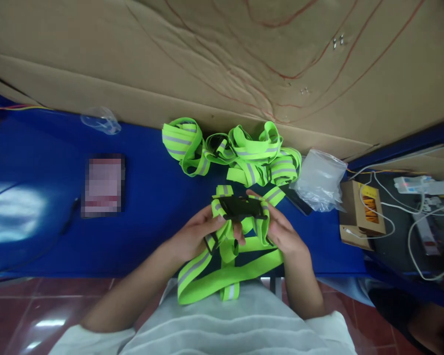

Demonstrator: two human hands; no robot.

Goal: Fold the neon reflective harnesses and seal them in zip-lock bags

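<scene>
Between my two hands is a neon-yellow reflective strap (229, 276) with grey stripes and a black plastic buckle (240, 207). My left hand (198, 231) is closed on the strap at the buckle's left end, near a small black slider (210, 243). On the other side, my right hand (281, 229) grips the webbing by the buckle's right end. A fingertip shows below the buckle. Loops of the strap hang down over the table edge against my white shirt. Some fingers are hidden behind the webbing.
More rolled neon straps (257, 148) lie along the cardboard wall (170, 54). Right of them are clear plastic bags (320, 180) and a dark flat object (299, 201). A cardboard box (362, 209) stands near white cables. A blurred-out item (103, 185) rests left on the blue table (148, 162).
</scene>
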